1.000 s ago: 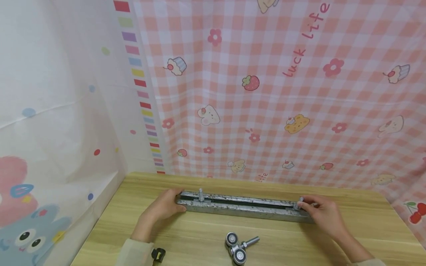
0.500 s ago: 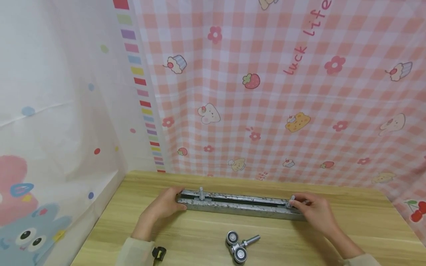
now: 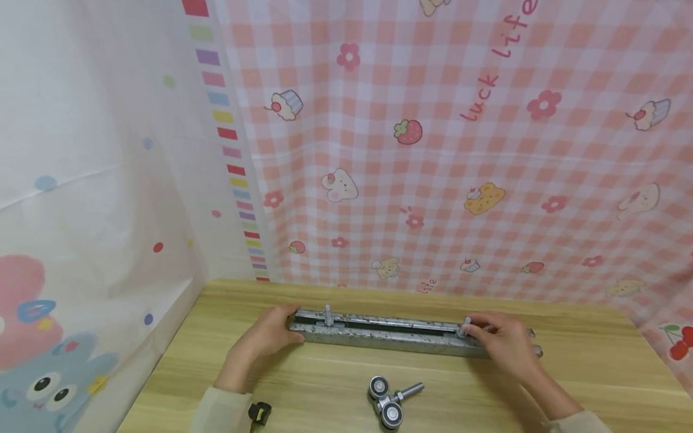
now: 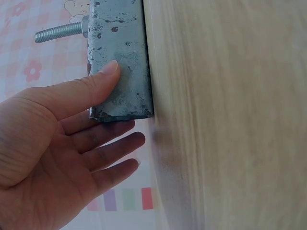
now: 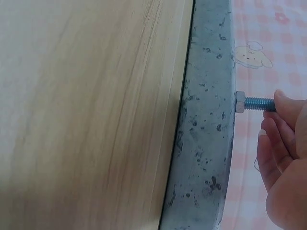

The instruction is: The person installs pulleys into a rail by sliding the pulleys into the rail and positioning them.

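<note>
Pink checked cloth [image 3: 373,234] and white cloth [image 3: 119,198] bordering a wood-grain table [image 3: 319,385] show a curtained-off corner.

Wood tbl [image 3: 325,379], pale w/ visible grain. Behind tbl: pink & wht checked cloth [image 3: 433,174], pics of cupcakes [image 3: 286,106], strawberries [image 3: 408,132], flowers [image 3: 544,104], plus "luck life" txt [image 3: 482,96]. L of tbl: wht cloth [image 3: 103,222] w/ dots [image 3: 46,183] & blue cartoon critter [image 3: 54,385]; strip of coloured blocks [image 3: 234,170] runs down to tbl's back edge. R of tbl: cherry print [image 3: 677,350]. Light soft.
</note>
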`<state>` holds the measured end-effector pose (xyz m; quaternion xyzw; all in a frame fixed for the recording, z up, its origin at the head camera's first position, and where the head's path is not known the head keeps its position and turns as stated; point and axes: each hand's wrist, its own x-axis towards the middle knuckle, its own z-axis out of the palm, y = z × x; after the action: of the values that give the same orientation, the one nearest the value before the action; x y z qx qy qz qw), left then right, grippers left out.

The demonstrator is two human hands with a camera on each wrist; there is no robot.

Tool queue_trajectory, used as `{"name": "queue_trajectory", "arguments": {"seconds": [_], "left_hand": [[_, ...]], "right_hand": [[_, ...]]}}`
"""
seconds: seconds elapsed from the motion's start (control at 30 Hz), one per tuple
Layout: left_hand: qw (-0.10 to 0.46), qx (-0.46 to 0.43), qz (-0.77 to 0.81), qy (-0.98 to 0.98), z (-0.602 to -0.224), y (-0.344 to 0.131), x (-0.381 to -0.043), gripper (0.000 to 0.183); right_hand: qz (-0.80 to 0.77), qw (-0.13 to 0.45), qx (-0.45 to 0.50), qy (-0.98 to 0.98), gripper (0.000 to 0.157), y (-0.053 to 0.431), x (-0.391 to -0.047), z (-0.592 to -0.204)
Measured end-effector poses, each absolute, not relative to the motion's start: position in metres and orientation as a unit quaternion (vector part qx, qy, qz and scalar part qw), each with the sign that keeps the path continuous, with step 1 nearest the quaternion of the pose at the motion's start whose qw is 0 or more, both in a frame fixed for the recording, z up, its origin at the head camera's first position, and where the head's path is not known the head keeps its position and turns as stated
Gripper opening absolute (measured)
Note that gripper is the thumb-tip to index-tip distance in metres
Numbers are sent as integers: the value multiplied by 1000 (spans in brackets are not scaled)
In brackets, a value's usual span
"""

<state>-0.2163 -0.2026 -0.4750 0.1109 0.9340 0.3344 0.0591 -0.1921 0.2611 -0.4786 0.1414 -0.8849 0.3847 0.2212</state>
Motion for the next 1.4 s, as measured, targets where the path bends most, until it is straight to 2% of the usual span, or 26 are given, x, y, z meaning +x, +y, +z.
{"name": "queue_trajectory", "arguments": {"seconds": [1.4], "left_hand": [[49,114,338,933,-474,-201,-215,64]], "right_hand": [[412,140,135,-890,17,224,-198,-476]]}}
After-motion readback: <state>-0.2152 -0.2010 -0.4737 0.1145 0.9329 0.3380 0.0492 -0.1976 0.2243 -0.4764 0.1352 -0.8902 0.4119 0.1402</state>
